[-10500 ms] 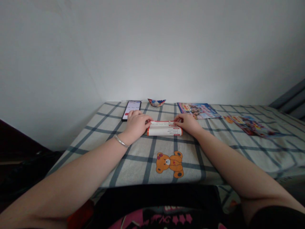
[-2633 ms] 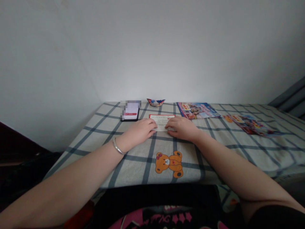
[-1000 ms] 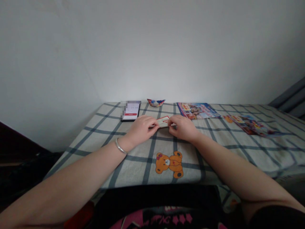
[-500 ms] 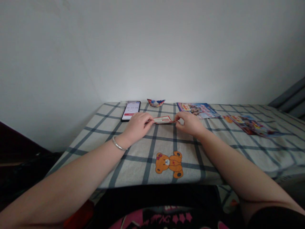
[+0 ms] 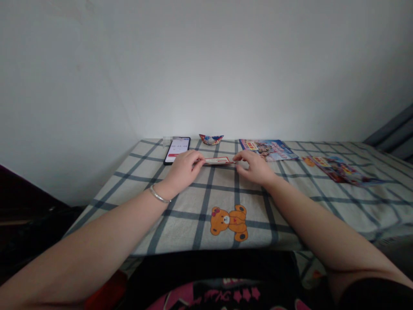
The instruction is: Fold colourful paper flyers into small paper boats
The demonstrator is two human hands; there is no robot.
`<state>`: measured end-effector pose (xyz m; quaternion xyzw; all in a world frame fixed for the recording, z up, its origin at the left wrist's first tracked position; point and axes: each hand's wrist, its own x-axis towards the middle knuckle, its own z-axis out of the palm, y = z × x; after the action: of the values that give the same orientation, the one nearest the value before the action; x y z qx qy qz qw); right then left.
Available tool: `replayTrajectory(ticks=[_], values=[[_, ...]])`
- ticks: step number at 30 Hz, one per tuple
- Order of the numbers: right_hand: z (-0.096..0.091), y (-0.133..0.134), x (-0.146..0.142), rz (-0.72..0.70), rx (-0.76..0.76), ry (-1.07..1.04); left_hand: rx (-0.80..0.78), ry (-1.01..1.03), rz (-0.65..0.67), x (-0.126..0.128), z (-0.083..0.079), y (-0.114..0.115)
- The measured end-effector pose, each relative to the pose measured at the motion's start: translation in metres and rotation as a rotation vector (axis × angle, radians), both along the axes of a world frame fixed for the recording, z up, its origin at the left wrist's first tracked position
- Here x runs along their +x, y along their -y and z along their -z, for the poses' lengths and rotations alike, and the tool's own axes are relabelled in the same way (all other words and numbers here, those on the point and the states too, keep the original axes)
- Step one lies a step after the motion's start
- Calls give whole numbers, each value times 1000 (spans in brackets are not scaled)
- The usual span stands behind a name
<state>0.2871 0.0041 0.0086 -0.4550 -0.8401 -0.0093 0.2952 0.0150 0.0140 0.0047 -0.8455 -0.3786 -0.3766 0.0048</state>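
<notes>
A narrow folded strip of printed paper (image 5: pixel 217 161), pale with red edging, spans the gap between my two hands just above the checked cloth. Its left end is pinched between the thumb and fingers of my left hand (image 5: pixel 187 168), which has a silver bangle at the wrist. At the other end, my right hand (image 5: pixel 254 167) grips the paper's tip between thumb and fingertips. A folded paper boat (image 5: pixel 211 139) in bright colours sits farther back, near the wall.
A phone (image 5: pixel 177 148) showing a timer lies behind my left hand. Two colourful printed leaflets, one farther back (image 5: pixel 274 150) and one nearer (image 5: pixel 346 171), lie to the right. The tablecloth (image 5: pixel 180 232) bears a printed bear (image 5: pixel 229 222). A wall rises behind the table.
My left hand has shifted slightly left along with its end of the paper. The strip now looks flatter and more level, and my right fingers have moved slightly.
</notes>
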Motion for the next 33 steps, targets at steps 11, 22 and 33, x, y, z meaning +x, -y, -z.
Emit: replayTrajectory(ticks=[11,22,33], values=[[2,7,-13,-81,131,74,147,-158,-1,2,3,4],[3,19,-35,-268,142,184,218,-344,94,19,-2,20],[4,8,-15,-344,99,20,213,-374,37,9,3,8]])
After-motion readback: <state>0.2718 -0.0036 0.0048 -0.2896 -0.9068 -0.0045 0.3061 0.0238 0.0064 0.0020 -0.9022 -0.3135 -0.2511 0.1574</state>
